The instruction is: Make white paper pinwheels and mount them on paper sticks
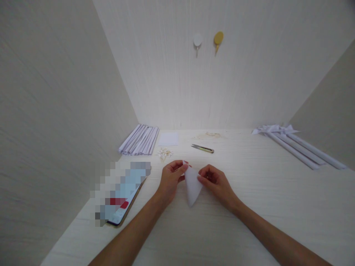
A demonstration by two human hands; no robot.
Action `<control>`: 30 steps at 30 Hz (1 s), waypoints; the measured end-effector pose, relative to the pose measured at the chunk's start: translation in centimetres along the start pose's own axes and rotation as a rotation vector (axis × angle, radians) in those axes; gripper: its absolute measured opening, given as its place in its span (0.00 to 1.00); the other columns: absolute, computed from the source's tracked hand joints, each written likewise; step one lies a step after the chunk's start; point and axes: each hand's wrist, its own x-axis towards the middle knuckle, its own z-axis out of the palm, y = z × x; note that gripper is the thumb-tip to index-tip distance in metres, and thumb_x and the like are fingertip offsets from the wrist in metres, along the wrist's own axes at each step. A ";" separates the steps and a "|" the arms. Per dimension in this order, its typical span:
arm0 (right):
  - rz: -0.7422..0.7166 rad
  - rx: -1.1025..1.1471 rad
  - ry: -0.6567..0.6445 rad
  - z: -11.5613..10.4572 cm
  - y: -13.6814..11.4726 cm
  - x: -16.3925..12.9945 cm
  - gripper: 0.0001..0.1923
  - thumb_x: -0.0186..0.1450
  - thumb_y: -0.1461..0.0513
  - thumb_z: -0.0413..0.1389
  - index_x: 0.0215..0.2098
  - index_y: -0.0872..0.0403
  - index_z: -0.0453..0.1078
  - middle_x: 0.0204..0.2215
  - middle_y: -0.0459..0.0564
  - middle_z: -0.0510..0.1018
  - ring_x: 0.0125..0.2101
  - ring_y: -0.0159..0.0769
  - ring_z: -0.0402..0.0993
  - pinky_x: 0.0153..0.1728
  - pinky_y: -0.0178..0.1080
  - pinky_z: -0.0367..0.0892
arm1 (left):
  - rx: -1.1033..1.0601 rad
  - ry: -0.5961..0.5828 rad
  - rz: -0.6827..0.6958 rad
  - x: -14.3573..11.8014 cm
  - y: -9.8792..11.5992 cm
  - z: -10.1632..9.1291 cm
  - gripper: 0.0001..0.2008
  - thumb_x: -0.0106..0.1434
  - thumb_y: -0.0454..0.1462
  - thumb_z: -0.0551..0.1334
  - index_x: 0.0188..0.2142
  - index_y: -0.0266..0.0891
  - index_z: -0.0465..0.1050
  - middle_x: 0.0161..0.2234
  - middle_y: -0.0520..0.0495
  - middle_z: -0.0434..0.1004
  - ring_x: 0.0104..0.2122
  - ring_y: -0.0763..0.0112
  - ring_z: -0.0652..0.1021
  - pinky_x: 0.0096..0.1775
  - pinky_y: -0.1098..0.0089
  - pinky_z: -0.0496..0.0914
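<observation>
A small white piece of paper point(192, 187) is held up between my two hands, with a pointed corner hanging toward me. My left hand point(171, 183) pinches its upper left edge between thumb and fingers. The paper's right edge is gripped by the thumb and fingertips of my right hand point(216, 181). Something small and pale shows at the paper's top, too small to name. Beyond my left hand lies a loose heap of small white-tipped pieces point(165, 153). A pair of thread snips point(203, 148) rests on the table past the paper.
Rolled white paper tubes point(140, 140) lie at the back left, beside a square stack of white paper point(168, 139). Paper sticks with folded white tops point(295, 147) are at the right. A phone point(130, 210), partly pixelated, lies left. Thin tan bits point(213, 135) sit near the wall.
</observation>
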 end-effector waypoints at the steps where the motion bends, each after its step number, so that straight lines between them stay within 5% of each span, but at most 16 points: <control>1: 0.006 -0.001 -0.002 0.0 0.0 0.0 0.08 0.53 0.59 0.55 0.23 0.54 0.60 0.21 0.43 0.64 0.22 0.28 0.59 0.22 0.33 0.55 | -0.001 0.006 -0.001 0.0 0.0 0.0 0.08 0.43 0.35 0.66 0.25 0.34 0.70 0.25 0.49 0.72 0.25 0.77 0.70 0.27 0.75 0.67; 11: 0.022 -0.069 0.038 0.1 -0.3 0.0 0.08 0.51 0.60 0.56 0.20 0.55 0.61 0.18 0.43 0.66 0.20 0.29 0.61 0.21 0.33 0.57 | 0.019 0.089 0.007 -0.2 0.1 0.2 0.09 0.42 0.36 0.65 0.24 0.33 0.70 0.25 0.49 0.72 0.25 0.77 0.71 0.27 0.75 0.66; 17: -0.154 -0.156 0.080 0.3 -0.6 -0.6 0.06 0.54 0.61 0.54 0.22 0.54 0.62 0.19 0.45 0.68 0.22 0.31 0.64 0.24 0.35 0.62 | 0.131 0.175 0.121 -0.9 0.5 1.0 0.10 0.45 0.39 0.64 0.25 0.33 0.71 0.24 0.47 0.74 0.24 0.74 0.72 0.27 0.73 0.67; 23: -0.377 -0.339 0.142 0.6 -1.1 -1.5 0.06 0.56 0.64 0.53 0.22 0.53 0.62 0.20 0.46 0.69 0.22 0.31 0.63 0.24 0.35 0.61 | 0.227 0.126 0.272 -1.7 0.9 1.5 0.09 0.48 0.39 0.62 0.25 0.34 0.73 0.25 0.46 0.76 0.27 0.71 0.74 0.32 0.71 0.68; 30: -0.360 -0.319 0.059 0.7 -1.2 -1.4 0.05 0.56 0.65 0.53 0.23 0.53 0.61 0.21 0.46 0.67 0.23 0.30 0.62 0.25 0.35 0.61 | 0.229 0.091 0.264 -2.0 1.4 1.6 0.06 0.47 0.36 0.63 0.25 0.33 0.73 0.24 0.47 0.77 0.26 0.72 0.75 0.31 0.72 0.69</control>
